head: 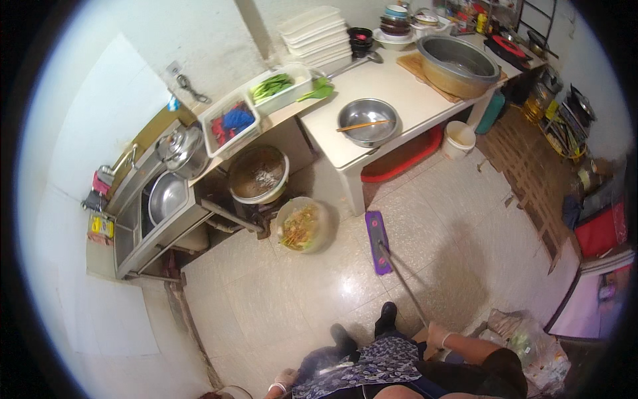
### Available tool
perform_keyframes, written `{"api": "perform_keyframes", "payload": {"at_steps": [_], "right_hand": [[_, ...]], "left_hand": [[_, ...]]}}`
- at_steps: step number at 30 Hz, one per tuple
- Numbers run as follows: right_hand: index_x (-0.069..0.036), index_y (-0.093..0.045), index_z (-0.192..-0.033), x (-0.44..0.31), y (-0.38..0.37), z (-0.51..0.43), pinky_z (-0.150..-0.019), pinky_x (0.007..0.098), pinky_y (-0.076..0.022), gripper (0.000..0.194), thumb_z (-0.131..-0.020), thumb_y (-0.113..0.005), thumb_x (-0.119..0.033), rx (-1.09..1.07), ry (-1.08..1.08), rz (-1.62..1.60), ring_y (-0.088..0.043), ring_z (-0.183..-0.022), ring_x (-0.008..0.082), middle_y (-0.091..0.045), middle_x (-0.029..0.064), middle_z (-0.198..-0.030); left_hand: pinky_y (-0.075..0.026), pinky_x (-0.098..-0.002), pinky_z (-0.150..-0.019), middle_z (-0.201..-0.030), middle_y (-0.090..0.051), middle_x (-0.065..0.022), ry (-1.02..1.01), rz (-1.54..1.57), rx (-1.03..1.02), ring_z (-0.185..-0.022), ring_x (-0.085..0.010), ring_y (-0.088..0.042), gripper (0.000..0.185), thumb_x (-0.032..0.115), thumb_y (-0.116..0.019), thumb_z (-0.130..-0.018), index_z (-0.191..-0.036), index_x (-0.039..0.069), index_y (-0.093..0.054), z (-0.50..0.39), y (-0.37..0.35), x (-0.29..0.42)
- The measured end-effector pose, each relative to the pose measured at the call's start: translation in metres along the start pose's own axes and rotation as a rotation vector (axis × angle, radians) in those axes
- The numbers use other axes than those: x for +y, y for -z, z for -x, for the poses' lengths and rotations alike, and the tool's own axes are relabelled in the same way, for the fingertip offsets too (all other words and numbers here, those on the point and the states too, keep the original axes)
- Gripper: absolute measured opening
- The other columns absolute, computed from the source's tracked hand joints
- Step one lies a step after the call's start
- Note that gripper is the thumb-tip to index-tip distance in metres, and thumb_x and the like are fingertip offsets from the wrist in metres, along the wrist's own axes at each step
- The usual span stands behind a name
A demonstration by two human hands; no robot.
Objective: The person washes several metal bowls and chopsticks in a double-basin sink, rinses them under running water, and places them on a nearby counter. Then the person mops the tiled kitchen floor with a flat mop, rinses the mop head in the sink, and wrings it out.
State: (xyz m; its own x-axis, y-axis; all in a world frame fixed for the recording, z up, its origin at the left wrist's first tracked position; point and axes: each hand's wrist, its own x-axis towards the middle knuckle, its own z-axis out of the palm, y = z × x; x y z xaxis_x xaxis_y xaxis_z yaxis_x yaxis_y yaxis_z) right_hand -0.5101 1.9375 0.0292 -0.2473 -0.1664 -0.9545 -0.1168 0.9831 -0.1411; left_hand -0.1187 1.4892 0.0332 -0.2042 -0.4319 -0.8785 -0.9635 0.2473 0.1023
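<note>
My right hand (437, 335), in a pale glove, grips the thin pole of a flat mop (377, 243). The mop head has a purple pad and lies on the tiled floor before me, near the leg of a white table (319, 137). My left hand (285, 378), also gloved, hangs low at my left side beside the patterned apron (384, 361). I see nothing held in it, and its fingers are too small to make out. A tub of vegetable scraps (300, 224) stands on the floor left of the mop head.
A steel bowl with a wooden stick (368, 119) sits on the table, near a large metal basin (456, 65). Under the table are a red tub (403, 162) and a white bucket (457, 139). A steel sink (130, 234) stands left; plastic bags (533, 349) lie right.
</note>
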Motion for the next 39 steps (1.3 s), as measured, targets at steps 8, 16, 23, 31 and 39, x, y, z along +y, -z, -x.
{"api": "perform_keyframes", "payload": {"at_steps": [8, 16, 23, 31, 39], "right_hand": [[0.007, -0.052, -0.127, -0.070, -0.070, 0.049, -0.096, 0.0499, -0.0503, 0.050, -0.083, -0.070, -0.009, 0.037, 0.215, 0.079, -0.069, -0.107, 0.0436, -0.069, 0.0303, -0.107], [-0.003, -0.059, -0.132, -0.084, -0.064, 0.064, -0.073, 0.0434, -0.0562, 0.053, -0.081, -0.069, -0.009, -0.006, 0.225, -0.255, -0.072, -0.086, 0.0365, -0.071, 0.0248, -0.095], [-0.007, -0.051, -0.142, -0.094, -0.038, 0.093, -0.065, 0.0426, -0.0552, 0.060, -0.084, -0.065, -0.012, 0.292, 0.300, -0.148, -0.070, -0.077, 0.0315, -0.068, 0.0219, -0.090], [-0.013, -0.041, -0.154, -0.167, 0.046, -0.034, -0.091, 0.0483, -0.0530, 0.064, -0.092, -0.053, -0.003, 0.385, 0.209, -0.356, -0.068, -0.109, 0.0422, -0.068, 0.0287, -0.119], [-0.005, -0.049, -0.145, -0.303, 0.124, -0.147, -0.077, 0.0463, -0.0580, 0.057, -0.090, -0.061, -0.004, 0.365, 0.097, -0.355, -0.072, -0.103, 0.0363, -0.070, 0.0253, -0.115]], "left_hand": [[-0.049, -0.0409, -0.103, -0.128, -0.069, -0.0164, -0.014, 0.111, -0.085, -0.121, -0.0315, -0.065, 0.060, 0.057, -0.053, -0.097, -0.127, 0.008, -0.069, -0.043, -0.029, -0.118], [-0.055, -0.0368, -0.086, -0.109, -0.075, -0.0122, 0.097, 0.236, -0.082, -0.097, -0.0242, -0.070, 0.047, 0.046, -0.063, -0.097, -0.121, 0.006, -0.072, -0.018, -0.009, -0.150], [-0.054, -0.0355, -0.089, -0.108, -0.075, -0.0119, 0.144, 0.335, -0.095, -0.100, -0.0203, -0.069, 0.044, 0.036, -0.069, -0.097, -0.122, 0.000, -0.069, 0.000, 0.010, -0.124], [-0.055, -0.0365, -0.089, -0.109, -0.076, -0.0131, 0.128, 0.371, -0.047, -0.101, -0.0218, -0.070, 0.042, 0.034, -0.069, -0.096, -0.122, 0.001, -0.070, 0.006, 0.010, -0.113], [-0.055, -0.0375, -0.089, -0.109, -0.076, -0.0141, 0.149, 0.409, -0.024, -0.101, -0.0234, -0.071, 0.041, 0.034, -0.068, -0.094, -0.120, 0.003, -0.071, 0.010, 0.001, -0.099]]}}
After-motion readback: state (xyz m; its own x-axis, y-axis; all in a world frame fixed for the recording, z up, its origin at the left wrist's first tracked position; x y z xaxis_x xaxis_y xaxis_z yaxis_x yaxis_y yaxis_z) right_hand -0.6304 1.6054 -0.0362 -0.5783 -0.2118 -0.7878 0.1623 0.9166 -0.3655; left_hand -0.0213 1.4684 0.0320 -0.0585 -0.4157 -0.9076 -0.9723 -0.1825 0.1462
